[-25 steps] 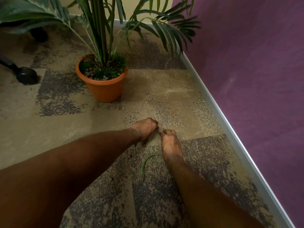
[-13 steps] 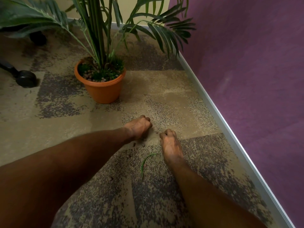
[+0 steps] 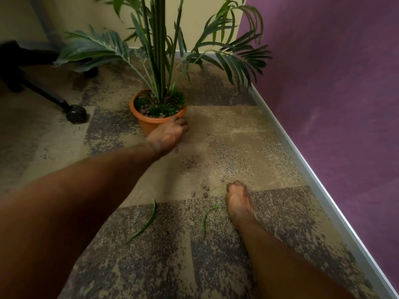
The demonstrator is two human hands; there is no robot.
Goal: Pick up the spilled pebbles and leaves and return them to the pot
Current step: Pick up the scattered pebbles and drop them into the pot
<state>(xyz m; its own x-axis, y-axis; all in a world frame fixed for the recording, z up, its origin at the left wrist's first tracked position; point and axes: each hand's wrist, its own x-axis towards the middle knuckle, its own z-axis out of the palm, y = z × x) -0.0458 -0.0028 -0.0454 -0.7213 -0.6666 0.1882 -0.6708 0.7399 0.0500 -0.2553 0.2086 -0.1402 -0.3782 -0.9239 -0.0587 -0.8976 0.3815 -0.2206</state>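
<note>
- Left hand (image 3: pixel 167 133) is now found at the near rim of the terracotta pot (image 3: pixel 148 126). It has been carried up from the carpet (image 3: pixel 226 130), where it was working against the right hand (image 3: pixel 238 200) a second ago.
- Its fingers are curled inward. What they enclose is hidden, though a share of the spilled pebbles (image 3: pixel 204 187) is judged to be held for dropping in.
- Right hand is left on the carpet, knuckles bent and fingertips pressed down. Whether anything is pinched cannot be told.
- Several pebbles are uncovered just left of it, not yet gathered.
- Two fallen leaves (image 3: pixel 144 223) are seen nearer the person, untouched, so the task is judged only partly done.
</note>
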